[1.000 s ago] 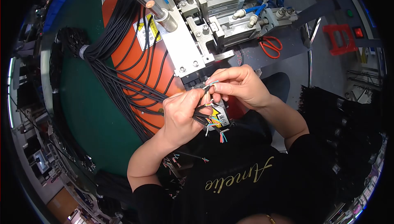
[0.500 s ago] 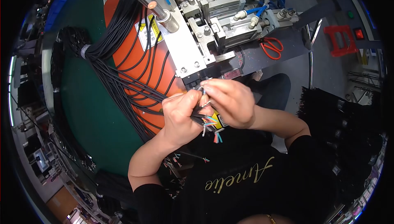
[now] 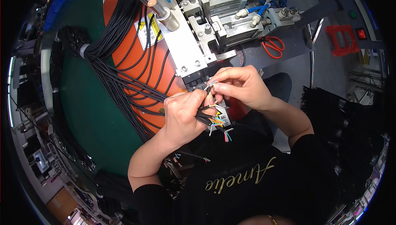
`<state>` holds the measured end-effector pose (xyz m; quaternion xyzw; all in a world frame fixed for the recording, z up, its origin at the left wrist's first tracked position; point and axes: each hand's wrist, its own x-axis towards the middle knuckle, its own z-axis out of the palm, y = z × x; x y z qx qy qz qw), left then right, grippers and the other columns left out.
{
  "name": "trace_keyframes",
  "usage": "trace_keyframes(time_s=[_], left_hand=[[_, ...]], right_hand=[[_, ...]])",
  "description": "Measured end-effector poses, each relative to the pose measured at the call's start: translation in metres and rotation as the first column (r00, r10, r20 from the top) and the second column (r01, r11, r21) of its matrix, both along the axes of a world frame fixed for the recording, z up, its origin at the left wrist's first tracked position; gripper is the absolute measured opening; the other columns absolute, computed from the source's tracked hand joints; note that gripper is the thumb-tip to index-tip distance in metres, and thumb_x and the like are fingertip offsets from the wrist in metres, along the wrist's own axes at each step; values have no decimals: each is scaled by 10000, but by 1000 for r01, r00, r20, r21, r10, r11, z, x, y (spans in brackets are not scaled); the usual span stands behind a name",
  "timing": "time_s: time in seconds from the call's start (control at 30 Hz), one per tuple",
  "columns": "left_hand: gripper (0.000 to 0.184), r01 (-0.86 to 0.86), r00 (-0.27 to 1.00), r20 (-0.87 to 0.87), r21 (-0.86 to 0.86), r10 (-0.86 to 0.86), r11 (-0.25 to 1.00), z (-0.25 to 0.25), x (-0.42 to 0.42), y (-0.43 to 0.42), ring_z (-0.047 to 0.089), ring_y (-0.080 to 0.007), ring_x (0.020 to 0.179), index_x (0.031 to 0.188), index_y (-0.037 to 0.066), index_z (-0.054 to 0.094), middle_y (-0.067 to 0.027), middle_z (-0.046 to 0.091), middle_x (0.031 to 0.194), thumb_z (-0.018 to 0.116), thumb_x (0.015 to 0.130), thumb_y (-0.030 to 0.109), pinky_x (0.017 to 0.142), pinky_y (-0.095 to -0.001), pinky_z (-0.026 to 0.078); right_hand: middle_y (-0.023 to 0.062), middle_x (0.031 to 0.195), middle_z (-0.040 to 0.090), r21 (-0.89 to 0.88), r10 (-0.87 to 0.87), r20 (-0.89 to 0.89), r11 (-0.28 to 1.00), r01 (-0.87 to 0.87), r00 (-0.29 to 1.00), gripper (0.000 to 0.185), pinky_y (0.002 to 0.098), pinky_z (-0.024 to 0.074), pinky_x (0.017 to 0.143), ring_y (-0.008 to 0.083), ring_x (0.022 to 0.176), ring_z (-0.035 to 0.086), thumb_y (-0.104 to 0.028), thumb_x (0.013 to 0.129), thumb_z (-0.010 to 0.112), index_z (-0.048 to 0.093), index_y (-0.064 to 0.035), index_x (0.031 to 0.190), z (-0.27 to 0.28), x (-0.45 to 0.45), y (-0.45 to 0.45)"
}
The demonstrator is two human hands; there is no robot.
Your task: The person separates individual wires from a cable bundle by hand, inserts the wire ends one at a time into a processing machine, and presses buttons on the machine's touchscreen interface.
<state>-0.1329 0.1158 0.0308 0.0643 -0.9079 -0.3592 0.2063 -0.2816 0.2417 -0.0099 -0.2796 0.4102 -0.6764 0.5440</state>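
Observation:
My left hand [image 3: 183,111] is wrapped round several black cables [image 3: 203,117], whose stripped ends show red, blue, white and orange wires [image 3: 217,121] below the fist. Thumb and forefinger of my right hand [image 3: 241,87] pinch thin pale wires [image 3: 211,83] at the end of one black cable, just above my left thumb. Both hands are close together in front of the metal machine [image 3: 187,51]. The other ends of the held cables cannot be made out.
A tied bundle of black cables [image 3: 111,76] fans out over an orange surface [image 3: 119,51] and a green mat [image 3: 90,109]. Red-handled scissors [image 3: 272,47] lie beside the machine. More black cables [image 3: 342,130] hang at the right. A yellow warning label [image 3: 148,31] is at the machine.
Since half a second ago, my right hand has turned and moved slightly up, uncovering the pinched wires. One second ago it was in nearly the same pose. My left hand has barely moved.

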Motion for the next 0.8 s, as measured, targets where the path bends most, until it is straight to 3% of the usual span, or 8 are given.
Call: trace_keyframes(time_s=[0.1,0.2,0.3,0.43,0.5,0.6,0.7,0.8], left_hand=[[199,22,1000,17,-13,-22,1000,-5,1,-1,567,-238,488,740,43,552,-67,568,597,733,766,123,484,-325,428],[223,45,998,50,-93,-40,995,-3,2,0,554,-244,477,738,47,544,-63,547,576,737,772,153,470,-336,408],[227,71,995,78,-167,-59,983,1,1,0,542,-246,471,739,50,540,-59,527,564,733,774,165,462,-346,388],[193,97,993,90,-307,-73,947,2,2,2,540,-242,486,771,48,562,-54,529,583,728,745,142,480,-352,382],[190,70,995,88,-335,-43,940,0,3,4,547,-236,505,812,41,583,-51,538,605,728,724,128,498,-351,384],[244,26,992,122,-397,24,918,1,5,5,573,-231,566,914,27,622,-56,563,677,721,700,93,537,-348,411],[340,5,991,122,-423,52,906,-2,4,1,589,-213,657,1029,-6,638,-66,557,779,680,700,67,586,-345,443],[452,20,990,135,-385,34,923,-3,6,-3,588,-224,737,1117,-41,627,-87,545,867,657,673,37,638,-352,472]], right_hand=[[53,863,669,61,-3,-79,998,7,997,129,199,503,633,63,713,619,-39,918,641,675,48,1007,6,-2,0],[60,867,653,-5,-84,-580,995,99,810,97,192,429,569,44,653,560,-14,889,641,683,51,947,10,-5,1],[38,815,635,61,-14,-509,997,52,861,78,194,394,543,29,626,516,-20,874,649,686,39,911,8,-10,0],[20,781,616,82,33,-601,996,20,799,49,210,387,523,40,597,508,-27,849,666,667,22,856,12,-15,-2],[21,752,607,43,2,-712,998,41,702,40,233,403,513,75,558,522,-27,823,670,652,7,814,19,-17,-4],[38,724,570,-199,-207,-960,978,62,190,67,296,435,513,179,547,553,-59,778,681,623,-29,766,13,-15,-5],[57,712,530,-201,-203,-979,977,74,29,81,352,461,536,252,586,570,-94,757,684,614,-55,755,17,-10,-4],[66,714,529,-170,-171,-985,982,87,8,98,365,487,551,252,616,595,-120,764,668,595,-62,734,12,-11,-5]])
